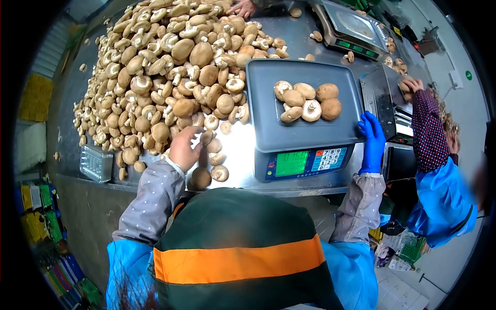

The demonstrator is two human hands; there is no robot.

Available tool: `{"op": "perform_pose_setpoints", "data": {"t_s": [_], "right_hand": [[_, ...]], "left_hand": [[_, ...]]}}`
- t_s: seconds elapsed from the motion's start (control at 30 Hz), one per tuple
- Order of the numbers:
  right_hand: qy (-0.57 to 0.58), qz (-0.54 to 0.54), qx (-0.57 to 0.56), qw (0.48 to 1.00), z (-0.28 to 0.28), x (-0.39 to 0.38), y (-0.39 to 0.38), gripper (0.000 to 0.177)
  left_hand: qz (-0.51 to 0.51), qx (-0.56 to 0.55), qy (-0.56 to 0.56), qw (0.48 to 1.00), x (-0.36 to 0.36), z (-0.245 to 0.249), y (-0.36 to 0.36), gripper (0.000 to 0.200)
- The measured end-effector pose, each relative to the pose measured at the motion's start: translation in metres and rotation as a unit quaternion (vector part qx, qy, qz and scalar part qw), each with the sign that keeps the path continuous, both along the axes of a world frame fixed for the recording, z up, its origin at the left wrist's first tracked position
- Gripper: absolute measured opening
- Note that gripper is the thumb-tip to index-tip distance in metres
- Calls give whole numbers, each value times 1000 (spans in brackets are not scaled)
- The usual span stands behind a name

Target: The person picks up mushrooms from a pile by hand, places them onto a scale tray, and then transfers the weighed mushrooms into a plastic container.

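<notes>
Our left hand (183,149) curls into the mushroom pile (155,77) at its near edge; we cannot tell if it grips one. The scale (302,132) lies to its right, with our right hand (373,142) resting open on the scale's far edge.

the mushroom pile (170,67) fills the left of the steel table (242,152) and presses against the left edge of the scale (310,161), leaving no gap there. bare steel shows only near the scale's front left corner and at the far side, before a second scale (351,26). the pan (266,126) is free along its left and near sides, around six mushrooms (295,98). to the right a metal box (382,95) and a co-worker's sleeve (426,129) stand close, hemming in the gloved right hand (372,142).
</notes>
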State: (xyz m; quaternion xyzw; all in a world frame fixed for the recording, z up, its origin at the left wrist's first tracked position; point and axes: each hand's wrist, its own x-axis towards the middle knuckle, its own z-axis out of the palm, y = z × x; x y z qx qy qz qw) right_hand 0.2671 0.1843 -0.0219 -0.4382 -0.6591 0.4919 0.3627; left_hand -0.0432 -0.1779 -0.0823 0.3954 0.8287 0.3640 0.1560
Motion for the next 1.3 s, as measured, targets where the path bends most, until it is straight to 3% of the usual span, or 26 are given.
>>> {"op": "perform_pose_setpoints", "data": {"t_s": [0.1, 0.23, 0.33, 0.43, 0.53, 0.63, 0.77, 0.83, 0.87, 0.93, 0.97, 1.0, 1.07, 1.1, 1.2, 1.23, 1.3], "right_hand": [[12, -5, 3, 1000, 3, 1, -8, 35], [25, -26, 33, 999, 16, 4, -30, 33], [40, -63, 64, 995, 30, 13, -51, 31], [46, -112, 101, 988, 45, 15, -90, 29], [67, -111, 56, 990, 38, 8, -130, 26], [34, 3, 33, 999, 28, -24, -177, 17], [6, 167, -63, 984, 3, -74, -220, 20], [-47, 283, 95, 953, -29, -115, -234, 23], [-98, 311, 65, 943, -28, -139, -244, 28], [-248, 349, 193, 883, -65, -185, -254, 41], [-285, 347, 264, 853, -94, -201, -261, 34], [-328, 362, 296, 821, -109, -209, -265, 31], [-332, 373, 311, 808, -130, -215, -266, 28], [-323, 385, 281, 818, -106, -210, -266, 26], [-294, 264, 288, 872, -92, -212, -248, 30], [-352, 230, 351, 836, -111, -217, -240, 28], [-326, 181, 399, 838, -147, -228, -232, 17]], "left_hand": [[-58, -31, 38, 997, 5, 0, 7, 54], [-117, -109, 144, 976, 5, -19, 10, 62], [-104, -169, 74, 977, 0, -26, 10, 61], [-70, -93, 51, 992, -8, -39, 6, 58], [-51, -36, 5, 998, -14, -35, -4, 61], [-15, -9, -47, 999, -15, -28, -14, 57], [-13, -11, 61, 998, -22, -34, -26, 52], [-35, -43, 48, 997, -21, -33, -32, 53], [-50, -56, 42, 996, -19, -32, -33, 53], [-84, -110, 89, 986, -18, -32, -34, 57], [-93, -129, 93, 983, -16, -33, -35, 58], [-101, -148, 99, 979, -16, -34, -36, 59], [-99, -125, 112, 981, -15, -29, -38, 62], [-88, -107, 115, 984, -16, -24, -38, 59], [-62, -89, 105, 989, -21, -12, -34, 53], [-59, -73, 84, 992, -21, -14, -32, 51], [-68, -30, 63, 995, -21, -14, -23, 47]]}}
